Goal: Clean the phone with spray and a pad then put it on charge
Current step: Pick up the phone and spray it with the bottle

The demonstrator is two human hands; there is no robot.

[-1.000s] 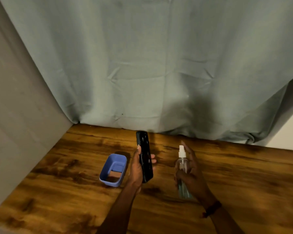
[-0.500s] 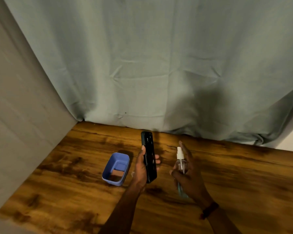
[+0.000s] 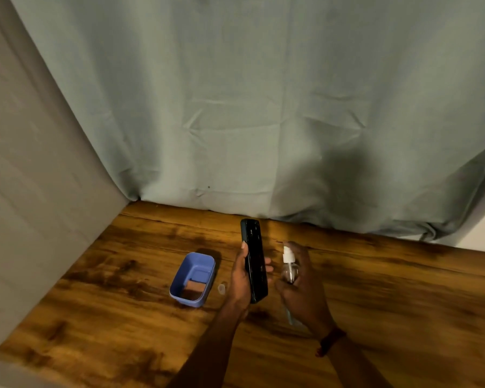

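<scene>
Evidently early: gripped black phone (image 3: 254, 261) upright in left hand (image 3: 241, 281), clasped spray bottle (image 3: 288, 266) at its 3 o'clock in right hand (image 3: 305, 292); judged wiping and charging undone.

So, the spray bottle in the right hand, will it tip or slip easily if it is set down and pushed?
Probably tippy: the bottle looks slim and tall, with a white pump on top. Likely light: it is clear, small, and the right hand wraps it easily. The smooth wall may slip if wet.
</scene>
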